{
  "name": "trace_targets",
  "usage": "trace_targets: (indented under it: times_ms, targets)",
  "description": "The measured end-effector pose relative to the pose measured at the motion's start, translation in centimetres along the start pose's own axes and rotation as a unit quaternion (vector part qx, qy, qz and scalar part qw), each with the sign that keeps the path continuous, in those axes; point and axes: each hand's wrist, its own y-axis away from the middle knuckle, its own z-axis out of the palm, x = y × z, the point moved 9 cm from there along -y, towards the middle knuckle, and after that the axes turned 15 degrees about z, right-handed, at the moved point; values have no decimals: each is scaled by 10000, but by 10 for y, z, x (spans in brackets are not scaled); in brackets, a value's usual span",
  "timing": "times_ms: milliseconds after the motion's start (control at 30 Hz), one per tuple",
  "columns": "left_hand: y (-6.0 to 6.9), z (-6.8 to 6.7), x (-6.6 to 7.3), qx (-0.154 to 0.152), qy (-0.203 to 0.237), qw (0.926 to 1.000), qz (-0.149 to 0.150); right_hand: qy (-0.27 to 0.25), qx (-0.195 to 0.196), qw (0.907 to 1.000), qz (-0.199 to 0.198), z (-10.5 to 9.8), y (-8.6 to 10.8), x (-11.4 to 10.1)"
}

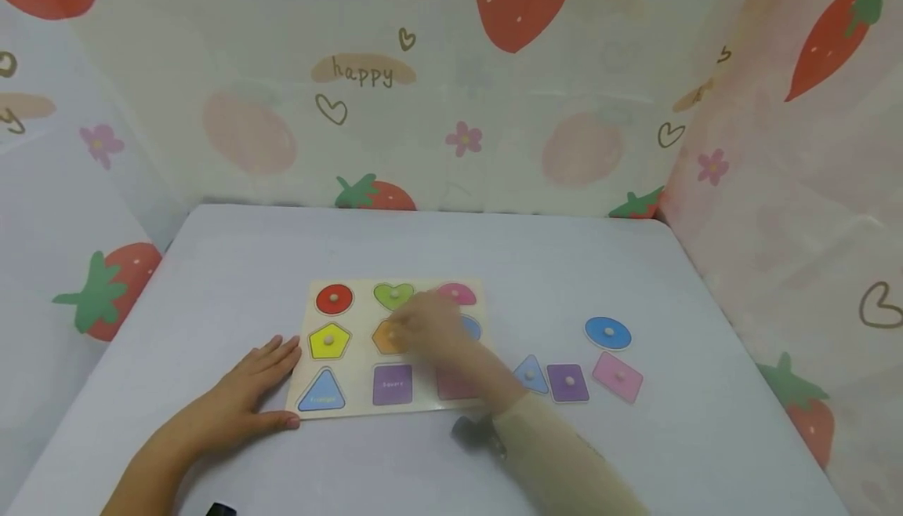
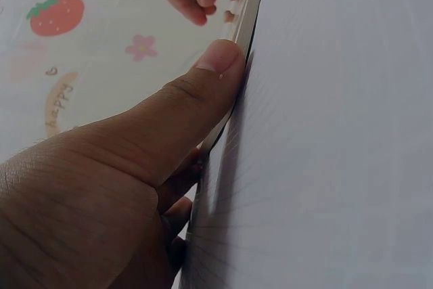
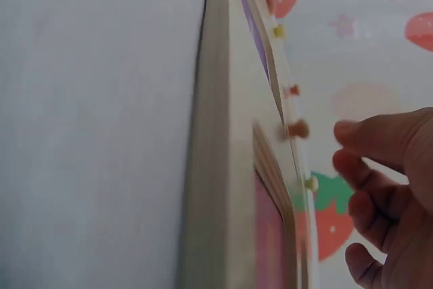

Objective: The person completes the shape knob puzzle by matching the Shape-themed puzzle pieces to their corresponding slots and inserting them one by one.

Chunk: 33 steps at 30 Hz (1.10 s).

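Against a strawberry-print backdrop (image 1: 250,132), a person's left hand (image 1: 241,392) lies on a white worktop (image 1: 233,265), fingers extended and apart, fingertips and thumb against the left edge of a wooden puzzle board (image 1: 361,347). The board sits flat near the middle of the worktop. Its left column shows a red circle (image 1: 335,299) and a yellow pentagon (image 1: 328,341), both knobbed, above a blue triangular recess (image 1: 322,392); the middle column carries a knobbed green heart (image 1: 392,295) and an orange hexagon (image 1: 383,338) over a purple square recess (image 1: 392,387). The right hand (image 1: 432,329), blurred in the head view, hovers above the board by the hexagon, its fingers loosely bent around nothing; the right wrist view shows thumb and forefinger just apart, clear of the knobs. It partly hides the right column: a pink semicircle (image 1: 461,294), a blue oval shape (image 1: 471,328) and a pink recess (image 1: 457,387). Beyond the pale sleeve (image 1: 564,453) lie four knobbed pieces: a blue triangle (image 1: 531,375), a purple square (image 1: 567,383), a blue oval (image 1: 608,333) and, just below it, a pink four-sided piece (image 1: 618,376).
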Motion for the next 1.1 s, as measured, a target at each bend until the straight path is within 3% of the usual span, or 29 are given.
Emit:
trace_targets:
  times_ms: [67,167,400,700,967,1100]
  targets:
    - [-1,0,-1,8,17,10000,-3,-372,-3,9991,225,-7,1,8]
    - [-1,1,-2,18,39,10000,-4,-546,254,9981,100,-24,11,16]
    - [-2,4,-1,-26,10,10000,33,-389,1089,9926,-361,-70,54,40]
    - [-1,-1,-3,11,1,10000,17,-216,1739,9844,-177,-113,89,86]
    - [0,1,-3,11,-50,10000,-21,-683,2529,9610,-881,-146,116,127]
    - [-1,-1,0,16,-37,10000,-16,-948,2482,9632,-403,-156,121,153]
